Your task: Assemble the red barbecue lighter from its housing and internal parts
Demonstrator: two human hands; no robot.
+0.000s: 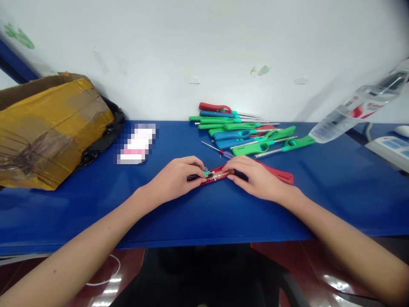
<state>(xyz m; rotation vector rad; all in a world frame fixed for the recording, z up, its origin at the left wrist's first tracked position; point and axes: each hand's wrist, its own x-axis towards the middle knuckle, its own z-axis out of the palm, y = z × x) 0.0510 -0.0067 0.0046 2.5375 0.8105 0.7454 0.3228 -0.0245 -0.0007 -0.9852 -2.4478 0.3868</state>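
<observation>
A red long-nosed lighter (277, 173) lies opened up on the blue table (204, 209), its inner parts showing between my hands. My left hand (179, 177) is closed, its fingertips pinching a small green part (207, 173) at the lighter's left end. My right hand (252, 177) rests over the lighter's middle, fingers pressed down on it. A small screwdriver (217, 149) with a red and clear handle lies just behind my hands.
A pile of green, blue and red lighters (246, 130) sits behind at the wall. A taped cardboard box (47, 128) stands at far left, a blurred white object (137, 143) beside it. A plastic bottle (358, 108) and a power strip (390, 149) are at right.
</observation>
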